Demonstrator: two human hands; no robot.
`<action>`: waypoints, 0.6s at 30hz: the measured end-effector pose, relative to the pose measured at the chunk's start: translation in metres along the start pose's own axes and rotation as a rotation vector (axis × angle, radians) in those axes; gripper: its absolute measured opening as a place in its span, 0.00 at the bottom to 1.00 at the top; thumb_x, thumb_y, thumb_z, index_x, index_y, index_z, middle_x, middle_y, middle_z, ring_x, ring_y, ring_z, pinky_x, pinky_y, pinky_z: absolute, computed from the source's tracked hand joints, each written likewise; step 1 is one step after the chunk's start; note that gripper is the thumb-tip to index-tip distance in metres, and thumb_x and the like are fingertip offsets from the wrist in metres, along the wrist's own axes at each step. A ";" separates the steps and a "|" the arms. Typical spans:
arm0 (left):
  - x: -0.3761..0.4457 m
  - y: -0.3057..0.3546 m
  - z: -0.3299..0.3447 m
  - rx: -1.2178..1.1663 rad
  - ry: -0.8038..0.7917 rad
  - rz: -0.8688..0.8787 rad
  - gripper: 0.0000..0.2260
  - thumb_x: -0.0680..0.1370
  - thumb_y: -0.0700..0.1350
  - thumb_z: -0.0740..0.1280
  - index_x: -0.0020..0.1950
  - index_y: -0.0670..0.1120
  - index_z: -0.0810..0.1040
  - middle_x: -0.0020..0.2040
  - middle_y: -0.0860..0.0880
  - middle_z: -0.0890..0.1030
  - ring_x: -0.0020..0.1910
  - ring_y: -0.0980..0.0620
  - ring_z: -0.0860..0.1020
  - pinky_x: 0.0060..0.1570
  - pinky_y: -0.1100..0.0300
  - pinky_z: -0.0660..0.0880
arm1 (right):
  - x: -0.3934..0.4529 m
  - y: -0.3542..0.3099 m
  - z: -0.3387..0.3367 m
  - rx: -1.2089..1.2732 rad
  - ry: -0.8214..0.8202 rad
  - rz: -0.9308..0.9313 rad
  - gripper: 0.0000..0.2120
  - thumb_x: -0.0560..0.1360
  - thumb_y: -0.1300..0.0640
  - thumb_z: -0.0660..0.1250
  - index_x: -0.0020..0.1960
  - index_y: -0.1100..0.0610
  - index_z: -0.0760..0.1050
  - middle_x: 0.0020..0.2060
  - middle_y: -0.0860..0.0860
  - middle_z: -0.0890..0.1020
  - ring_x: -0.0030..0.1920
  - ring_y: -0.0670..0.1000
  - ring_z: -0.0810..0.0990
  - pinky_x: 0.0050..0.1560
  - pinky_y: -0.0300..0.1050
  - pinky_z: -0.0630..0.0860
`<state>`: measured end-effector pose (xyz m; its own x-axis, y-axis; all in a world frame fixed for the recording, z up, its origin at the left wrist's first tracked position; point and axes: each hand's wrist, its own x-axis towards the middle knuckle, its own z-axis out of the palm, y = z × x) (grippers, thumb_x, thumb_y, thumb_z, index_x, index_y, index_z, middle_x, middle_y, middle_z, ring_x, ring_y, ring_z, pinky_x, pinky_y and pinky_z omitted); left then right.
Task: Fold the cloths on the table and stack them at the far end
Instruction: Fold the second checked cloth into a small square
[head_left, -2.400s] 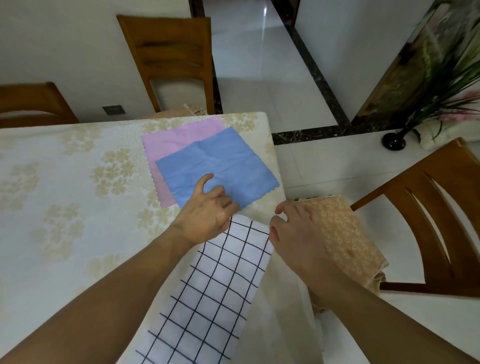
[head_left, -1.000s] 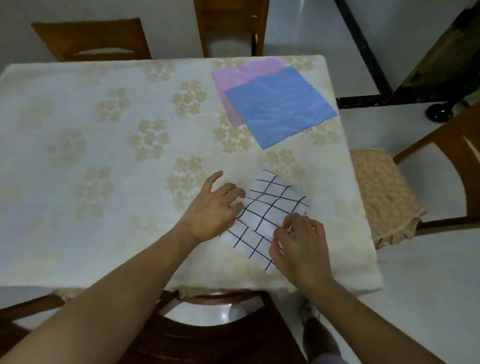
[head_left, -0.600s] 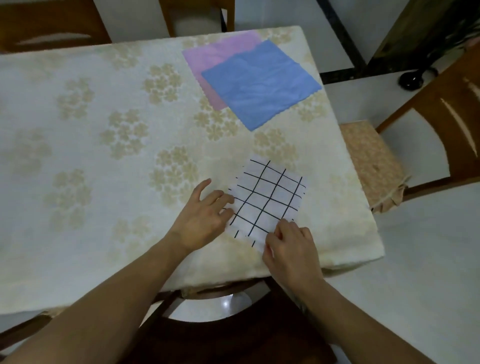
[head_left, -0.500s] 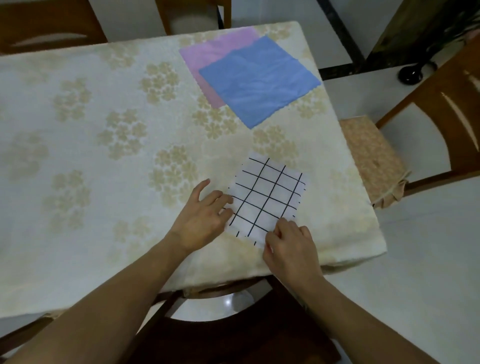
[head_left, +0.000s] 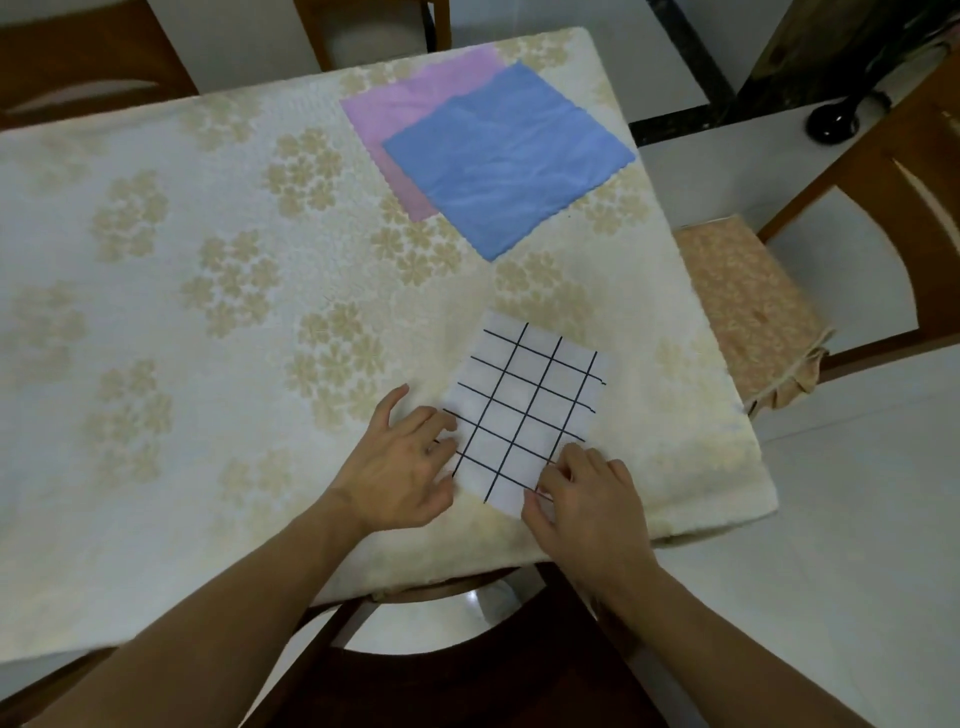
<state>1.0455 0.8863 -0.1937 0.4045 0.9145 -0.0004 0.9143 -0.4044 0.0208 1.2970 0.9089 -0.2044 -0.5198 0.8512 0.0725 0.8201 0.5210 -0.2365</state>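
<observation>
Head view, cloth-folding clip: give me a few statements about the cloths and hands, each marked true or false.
1. The blue cloth lies partly on top of the pink cloth. True.
2. The checked cloth sits on the blue cloth. False: it lies apart from it, near the table's front edge.
3. Both hands touch the checked cloth. True: the left hand is at its left edge, the right hand at its near corner.
4. The blue cloth is folded small. False: it lies spread flat.
5. The checked cloth hangs over the table edge. False: it lies wholly on the table.
</observation>
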 end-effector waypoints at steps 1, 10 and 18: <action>0.008 0.001 -0.001 0.000 0.013 -0.018 0.14 0.74 0.52 0.64 0.51 0.45 0.80 0.59 0.45 0.79 0.58 0.46 0.78 0.71 0.37 0.61 | 0.006 0.005 -0.002 0.020 0.038 0.008 0.12 0.73 0.50 0.65 0.40 0.58 0.79 0.41 0.55 0.78 0.41 0.56 0.76 0.40 0.49 0.71; 0.132 0.004 0.024 -0.071 -0.021 -0.189 0.25 0.84 0.53 0.51 0.79 0.44 0.60 0.80 0.43 0.58 0.79 0.44 0.58 0.76 0.46 0.58 | 0.098 0.046 0.021 0.033 0.004 0.018 0.28 0.81 0.48 0.53 0.73 0.66 0.67 0.73 0.64 0.69 0.75 0.61 0.66 0.74 0.55 0.63; 0.124 0.003 0.059 -0.075 -0.141 -0.196 0.29 0.84 0.60 0.48 0.82 0.51 0.48 0.82 0.47 0.46 0.81 0.47 0.45 0.78 0.44 0.51 | 0.088 0.090 0.045 -0.056 -0.164 -0.070 0.40 0.82 0.34 0.48 0.80 0.65 0.51 0.80 0.61 0.51 0.81 0.57 0.47 0.80 0.54 0.50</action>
<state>1.0991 0.9981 -0.2522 0.2231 0.9631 -0.1509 0.9737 -0.2128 0.0811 1.3143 1.0278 -0.2624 -0.6043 0.7935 -0.0729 0.7903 0.5851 -0.1821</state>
